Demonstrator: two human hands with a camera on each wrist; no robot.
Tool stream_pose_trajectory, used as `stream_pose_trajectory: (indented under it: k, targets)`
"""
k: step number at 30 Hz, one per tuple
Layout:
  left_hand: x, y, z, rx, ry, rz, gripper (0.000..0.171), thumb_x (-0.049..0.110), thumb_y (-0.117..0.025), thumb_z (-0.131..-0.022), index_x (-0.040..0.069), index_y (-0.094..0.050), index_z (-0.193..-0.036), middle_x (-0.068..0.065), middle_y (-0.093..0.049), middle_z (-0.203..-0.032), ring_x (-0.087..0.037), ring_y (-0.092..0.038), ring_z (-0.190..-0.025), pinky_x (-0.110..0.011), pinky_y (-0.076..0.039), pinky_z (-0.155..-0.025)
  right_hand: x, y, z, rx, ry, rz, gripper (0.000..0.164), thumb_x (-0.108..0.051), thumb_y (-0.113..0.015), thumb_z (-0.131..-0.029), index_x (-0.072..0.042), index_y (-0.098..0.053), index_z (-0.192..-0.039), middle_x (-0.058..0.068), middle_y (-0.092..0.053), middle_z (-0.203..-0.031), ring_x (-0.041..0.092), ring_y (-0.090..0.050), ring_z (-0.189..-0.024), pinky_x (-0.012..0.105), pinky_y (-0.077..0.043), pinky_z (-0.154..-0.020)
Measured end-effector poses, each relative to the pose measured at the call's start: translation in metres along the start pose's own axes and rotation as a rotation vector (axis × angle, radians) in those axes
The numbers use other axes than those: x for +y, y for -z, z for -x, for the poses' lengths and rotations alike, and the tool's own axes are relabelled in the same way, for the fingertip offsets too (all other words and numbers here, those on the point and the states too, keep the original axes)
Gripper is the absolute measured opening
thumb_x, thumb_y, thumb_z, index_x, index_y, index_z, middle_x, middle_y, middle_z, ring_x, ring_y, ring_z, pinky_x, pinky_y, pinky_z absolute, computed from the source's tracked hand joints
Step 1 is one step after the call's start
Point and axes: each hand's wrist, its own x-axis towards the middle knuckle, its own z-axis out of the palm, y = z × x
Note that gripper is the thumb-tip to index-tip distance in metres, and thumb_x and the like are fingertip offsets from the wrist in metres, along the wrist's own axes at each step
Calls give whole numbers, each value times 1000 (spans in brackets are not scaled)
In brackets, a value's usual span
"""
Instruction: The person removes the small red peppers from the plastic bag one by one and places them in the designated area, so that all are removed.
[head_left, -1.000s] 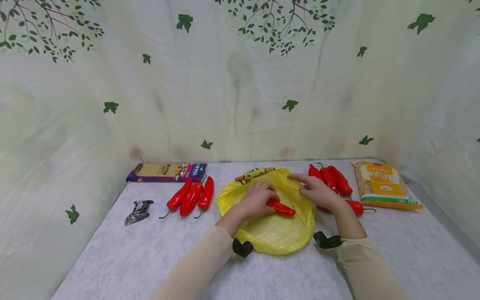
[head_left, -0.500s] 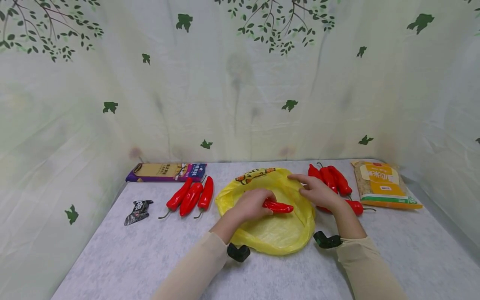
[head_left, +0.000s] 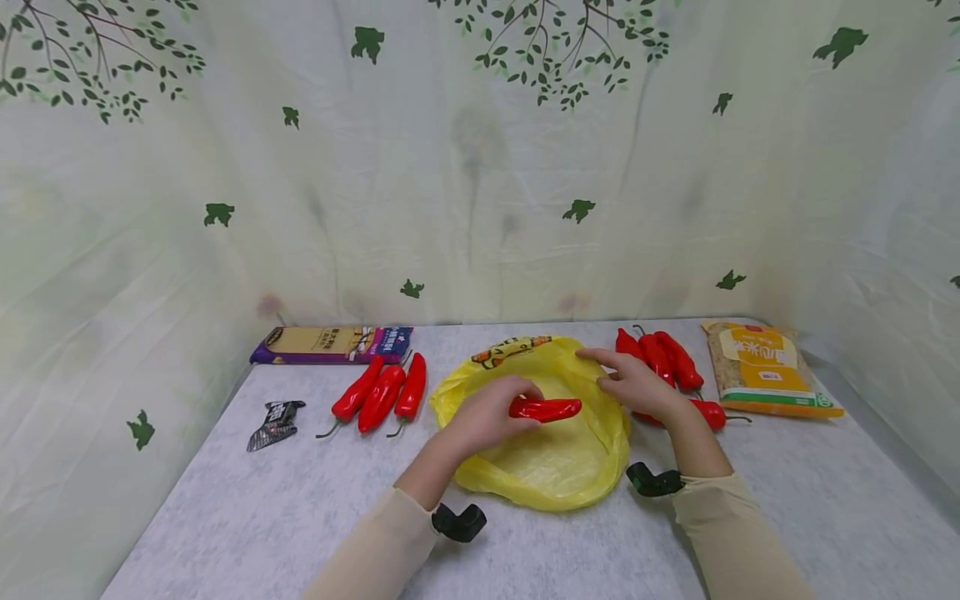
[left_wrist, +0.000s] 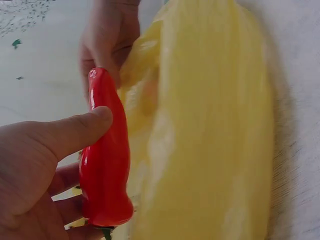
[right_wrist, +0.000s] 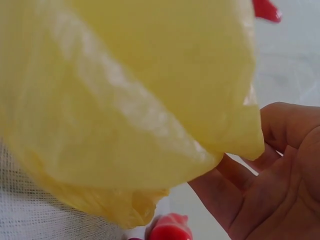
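Between the thumb and fingers of my left hand is a glossy red chili pepper, held over the open mouth of a round yellow plastic bag. The left wrist view shows the thumb across the chili pepper, its green stem end down in that frame. At the bag's right rim, my right hand holds the edge with thumb and fingers. From the right wrist, the yellow film covers part of the fingers of that hand.
Left of the bag lie three red chili peppers, a small black wrapper and a purple-and-tan packet. Several more red peppers lie right of it, partly behind my right hand. A grain bag sits at the back right.
My left hand has lifted the chili pepper and drawn it back leftward over the bag, the pepper turning more level. My right hand has stayed at the bag's rim.
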Motion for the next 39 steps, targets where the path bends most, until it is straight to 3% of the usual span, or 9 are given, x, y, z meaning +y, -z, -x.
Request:
stream_pose_trajectory:
  k: [9, 23, 29, 39]
  targets:
    - [-8, 21, 16, -23, -27, 173, 30, 30, -77, -88, 25, -67, -115, 7, -66, -108, -14, -60, -96, -29, -55, -86, 0, 3, 0, 14, -27, -9, 55, -10, -55, -97, -19, -46, -150, 13, -41, -158, 43, -49, -136, 46, -55, -99]
    - [-21, 37, 44, -29, -9, 230, 31, 30, -77, -87, 30, -67, -116, 7, -67, -110, -15, -61, -100, -32, -57, -86, -1, 1, 0, 29, -35, -26, 55, -9, -54, -97, -18, -45, -150, 13, -41, -158, 42, -51, -134, 44, -56, -97]
    - [-32, 53, 59, -46, 45, 203, 33, 30, -79, -85, 29, -67, -115, 6, -68, -110, -15, -61, -102, -31, -58, -85, -2, 0, 0, 33, -36, -25, 55, -9, -54, -97, -18, -46, -150, 12, -42, -157, 41, -53, -133, 42, -57, -96]
    - [-61, 82, 82, -6, 94, 169, 34, 29, -81, -83, 26, -69, -114, 3, -69, -110, -18, -63, -101, -32, -59, -83, -3, 3, 1, 33, -45, -34, 55, -10, -55, -96, -19, -46, -150, 12, -42, -158, 42, -51, -135, 44, -56, -98]
